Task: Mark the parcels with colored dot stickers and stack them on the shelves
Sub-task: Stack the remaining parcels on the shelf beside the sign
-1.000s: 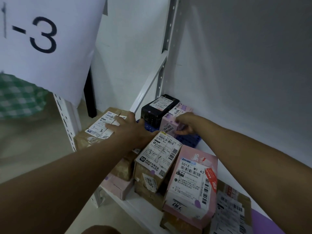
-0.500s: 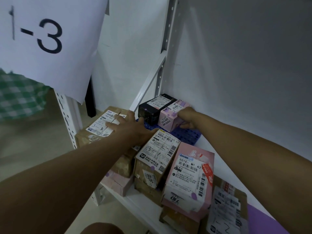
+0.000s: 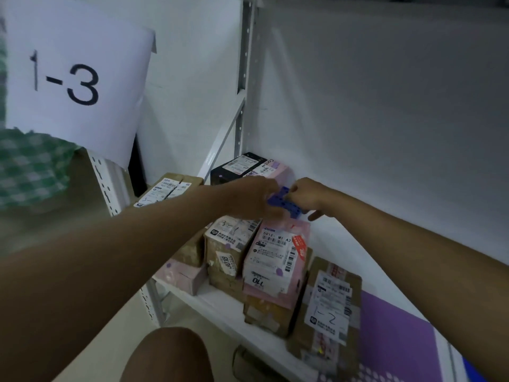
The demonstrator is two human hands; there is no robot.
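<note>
Both hands meet over the shelf's back left corner. My left hand (image 3: 254,197) and my right hand (image 3: 305,195) each grip an end of a blue perforated plastic piece (image 3: 283,204), lifted above the parcels. Behind it stand a black parcel (image 3: 237,168) and a small pink parcel (image 3: 272,168) against the wall. In front stand a brown parcel with a purple dot (image 3: 228,249) and a pink parcel labelled 501E (image 3: 278,257), also dotted. A brown parcel marked 1-2 (image 3: 327,307) leans at the right.
A white shelf board (image 3: 344,244) carries the parcels, with a white upright post (image 3: 245,64) at its back corner. A paper sign reading 1-3 (image 3: 71,81) hangs at the left. A brown parcel (image 3: 165,191) lies at the left end; a purple sheet (image 3: 391,334) lies at the right.
My left hand left the left brown parcel and joined my right hand. The small pink parcel now sits against the wall, and the blue piece has been lifted off the shelf.
</note>
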